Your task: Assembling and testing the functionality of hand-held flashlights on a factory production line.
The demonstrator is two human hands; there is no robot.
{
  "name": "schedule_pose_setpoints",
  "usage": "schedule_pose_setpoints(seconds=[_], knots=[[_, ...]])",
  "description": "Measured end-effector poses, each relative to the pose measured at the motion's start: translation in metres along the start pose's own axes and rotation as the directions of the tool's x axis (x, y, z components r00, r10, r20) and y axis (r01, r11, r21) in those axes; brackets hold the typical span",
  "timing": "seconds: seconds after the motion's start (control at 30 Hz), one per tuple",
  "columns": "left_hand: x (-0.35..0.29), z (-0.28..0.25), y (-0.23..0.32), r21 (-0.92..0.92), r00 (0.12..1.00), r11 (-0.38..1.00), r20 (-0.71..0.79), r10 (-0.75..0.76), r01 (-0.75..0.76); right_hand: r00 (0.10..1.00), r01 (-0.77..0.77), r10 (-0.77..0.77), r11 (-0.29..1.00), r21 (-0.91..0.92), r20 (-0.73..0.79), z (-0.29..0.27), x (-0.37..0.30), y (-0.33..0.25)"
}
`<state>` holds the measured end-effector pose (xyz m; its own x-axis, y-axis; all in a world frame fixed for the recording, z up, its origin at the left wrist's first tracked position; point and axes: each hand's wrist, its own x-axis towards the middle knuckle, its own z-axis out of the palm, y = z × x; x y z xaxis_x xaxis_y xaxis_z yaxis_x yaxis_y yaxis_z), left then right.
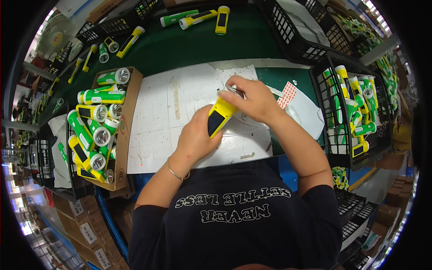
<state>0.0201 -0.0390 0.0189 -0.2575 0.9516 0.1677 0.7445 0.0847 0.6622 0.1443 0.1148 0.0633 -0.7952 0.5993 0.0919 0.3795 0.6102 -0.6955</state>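
Observation:
A yellow flashlight point(221, 112) with a dark panel along its side is tilted over the white work surface point(155, 114), its head end up and to the right. My left hand point(196, 135) is wrapped round its body from the left. At the head end, the thumb and fingers of my right hand point(256, 99) close round a clear, round lens piece point(235, 92). Whether that piece sits fully on the flashlight's head is hidden by my fingers.
To my left stands a cardboard box point(133, 96) heaped with green and yellow flashlights. A black crate point(318, 85) at the right holds more. Several flashlights point(222, 20) lie on the green belt beyond. A sheet of red stickers point(287, 93) lies right of my right hand.

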Motion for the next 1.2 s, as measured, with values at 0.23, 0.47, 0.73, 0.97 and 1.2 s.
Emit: schedule_pose_setpoints(seconds=[0.23,0.47,0.73,0.97,1.2], knots=[[-0.01,-0.012,0.002,-0.69,0.676,-0.02,0.702,0.226,0.724,0.964,0.189,-0.258,0.839,0.511,0.066,0.006,-0.007,0.015],[0.006,-0.017,0.005,-0.153,0.928,0.971,0.352,-0.121,0.184,0.991,0.041,-0.059,0.988,0.15,0.121,0.016,0.001,0.028],[0.003,-0.001,0.004,-0.076,0.922,0.976,0.35,-0.168,0.207,0.998,-0.018,0.009,0.988,0.156,0.055,0.023,0.002,0.03],[0.003,-0.015,-0.004,-0.714,0.703,0.261,0.695,0.15,0.65,0.964,0.178,-0.255,0.826,0.534,0.072,0.009,-0.009,0.029],[0.003,-0.007,0.011,-0.675,0.814,0.518,0.575,-0.077,0.526,0.994,0.049,-0.069,0.975,0.216,0.086,0.01,-0.009,0.01]])
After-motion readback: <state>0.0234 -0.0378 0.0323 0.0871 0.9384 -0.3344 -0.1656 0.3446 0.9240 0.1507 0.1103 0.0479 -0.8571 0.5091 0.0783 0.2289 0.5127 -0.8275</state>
